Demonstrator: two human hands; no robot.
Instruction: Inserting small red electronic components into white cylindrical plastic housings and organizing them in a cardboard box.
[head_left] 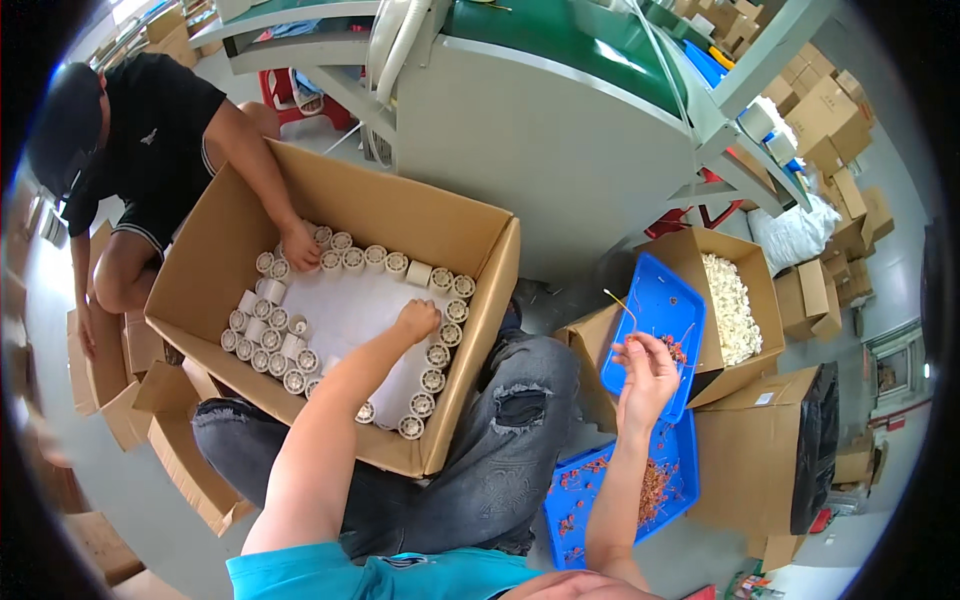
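My left hand (418,320) is inside a large open cardboard box (375,190), over a white sheet (350,310) or liner. Its fingers are curled, and what they hold, if anything, is hidden. Close by, several white round plastic parts with spoked ends (437,355) line the box walls. To the right, my right hand (648,372) pinches a thin pale wire (624,303) that sticks up from the fingertips. Below that hand lies a blue tray (655,290) with a few small reddish pieces (673,348) in it.
Another person's hand (300,245) reaches into the box from the far left. A second blue tray (685,470) holds a heap of small red-orange pieces (655,490). Cream-white pieces (730,310) fill a carton at the right. A grey machine panel (540,150) stands ahead.
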